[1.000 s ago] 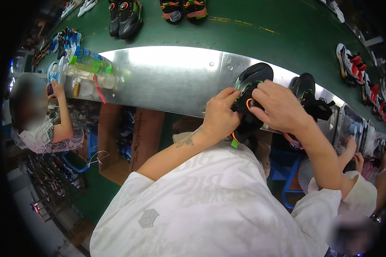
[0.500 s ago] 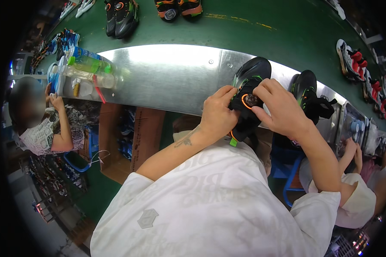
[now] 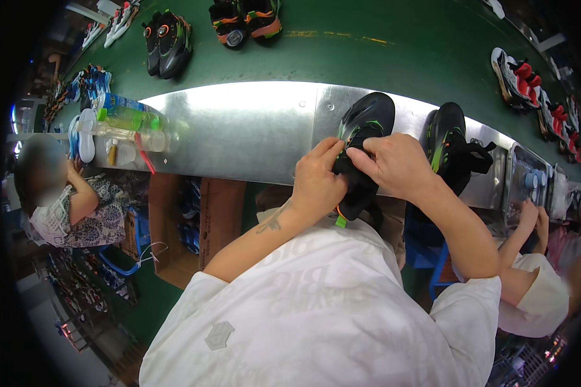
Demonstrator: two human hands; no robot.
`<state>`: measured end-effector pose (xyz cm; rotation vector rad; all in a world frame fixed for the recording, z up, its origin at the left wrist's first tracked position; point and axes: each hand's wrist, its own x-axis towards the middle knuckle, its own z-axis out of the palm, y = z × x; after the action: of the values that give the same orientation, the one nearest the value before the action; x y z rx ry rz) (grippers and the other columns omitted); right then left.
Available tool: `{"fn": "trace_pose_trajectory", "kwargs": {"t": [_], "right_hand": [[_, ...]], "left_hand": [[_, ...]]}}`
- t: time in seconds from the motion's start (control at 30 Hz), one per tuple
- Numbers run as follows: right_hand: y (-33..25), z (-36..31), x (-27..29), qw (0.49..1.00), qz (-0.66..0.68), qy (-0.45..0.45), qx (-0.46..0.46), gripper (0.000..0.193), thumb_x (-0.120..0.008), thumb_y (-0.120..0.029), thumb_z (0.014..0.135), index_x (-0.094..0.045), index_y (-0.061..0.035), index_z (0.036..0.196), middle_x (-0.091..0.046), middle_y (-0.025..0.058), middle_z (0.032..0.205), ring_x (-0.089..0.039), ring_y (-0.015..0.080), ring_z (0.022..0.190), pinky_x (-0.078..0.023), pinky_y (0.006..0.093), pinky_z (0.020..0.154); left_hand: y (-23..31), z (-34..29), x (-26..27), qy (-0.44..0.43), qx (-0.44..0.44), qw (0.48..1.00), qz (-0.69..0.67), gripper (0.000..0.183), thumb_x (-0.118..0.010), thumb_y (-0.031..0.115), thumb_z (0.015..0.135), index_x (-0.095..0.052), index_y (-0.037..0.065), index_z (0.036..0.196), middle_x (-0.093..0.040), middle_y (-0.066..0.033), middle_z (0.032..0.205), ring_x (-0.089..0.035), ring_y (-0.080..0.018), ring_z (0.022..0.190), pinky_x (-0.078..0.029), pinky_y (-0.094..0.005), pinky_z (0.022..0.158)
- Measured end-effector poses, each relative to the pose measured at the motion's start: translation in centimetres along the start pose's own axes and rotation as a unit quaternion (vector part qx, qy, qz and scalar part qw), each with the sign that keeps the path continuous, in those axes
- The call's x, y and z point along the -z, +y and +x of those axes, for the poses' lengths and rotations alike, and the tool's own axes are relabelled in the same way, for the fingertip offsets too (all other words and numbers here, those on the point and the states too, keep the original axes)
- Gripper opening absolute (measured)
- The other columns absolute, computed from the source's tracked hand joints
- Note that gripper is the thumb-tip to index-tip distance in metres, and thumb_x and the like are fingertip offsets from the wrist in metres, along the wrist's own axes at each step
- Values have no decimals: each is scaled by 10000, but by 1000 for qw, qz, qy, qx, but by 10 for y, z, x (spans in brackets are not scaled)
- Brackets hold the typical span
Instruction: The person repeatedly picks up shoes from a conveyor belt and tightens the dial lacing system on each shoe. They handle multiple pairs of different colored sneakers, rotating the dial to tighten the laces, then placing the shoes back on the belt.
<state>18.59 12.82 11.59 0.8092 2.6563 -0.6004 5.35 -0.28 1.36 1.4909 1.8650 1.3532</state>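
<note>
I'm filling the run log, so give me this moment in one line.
left hand: holding black shoe; right hand: on same shoe's upper; second black shoe: on metal bench, to the right

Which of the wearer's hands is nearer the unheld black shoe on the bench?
Right. The right hand is just left of the unheld black shoe; the left hand is farther left, holding another shoe.
</note>
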Motion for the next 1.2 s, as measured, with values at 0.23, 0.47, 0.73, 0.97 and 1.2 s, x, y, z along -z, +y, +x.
{"fn": "trace_pose_trajectory", "kwargs": {"t": [0.23, 0.47, 0.73, 0.97, 1.2], "right_hand": [[21, -6, -24, 939, 26, 278, 202, 424, -723, -431, 986, -674, -47, 812, -686, 139, 748, -681, 364, 752, -547, 473, 669], [7, -15, -32, 928, 77, 334, 146, 435, -725, -422, 979, -666, -59, 746, -685, 134, 693, -694, 349, 682, -535, 474, 615], [-1, -17, -48, 977, 49, 209, -9, 425, -713, -431, 991, -684, -64, 778, -712, 124, 729, -703, 335, 693, -552, 461, 604], [14, -36, -37, 969, 106, 209, 71, 369, -745, -387, 973, -631, -40, 1022, -709, 153, 1010, -654, 364, 978, -565, 479, 770], [11, -19, -44, 981, 88, 169, 34, 405, -734, -419, 980, -655, -54, 825, -720, 135, 800, -699, 377, 788, -561, 491, 696]], "left_hand": [[-3, 1, -1, -25, -8, 1000, 3, 523, -732, -13, 769, -678, -32, 1289, -711, -217, 1266, -723, -469, 1020, -608, -484, 858], [0, 2, 0, 65, -137, 987, -55, 472, -716, -129, 704, -617, -19, 1153, -641, -275, 1355, -651, -510, 1229, -581, -485, 999], [-5, 10, 3, -8, -173, 983, -54, 284, -743, -146, 679, -572, -17, 864, -646, -258, 1324, -662, -478, 1234, -584, -477, 971], [-3, 9, 6, -41, -94, 994, -36, 458, -813, -42, 734, -607, -66, 1142, -615, -312, 1375, -672, -498, 1189, -594, -482, 925], [1, 4, 2, -112, -18, 992, 58, 736, -804, 15, 783, -521, -159, 1440, -567, -322, 1469, -701, -501, 1126, -606, -467, 915]]}}
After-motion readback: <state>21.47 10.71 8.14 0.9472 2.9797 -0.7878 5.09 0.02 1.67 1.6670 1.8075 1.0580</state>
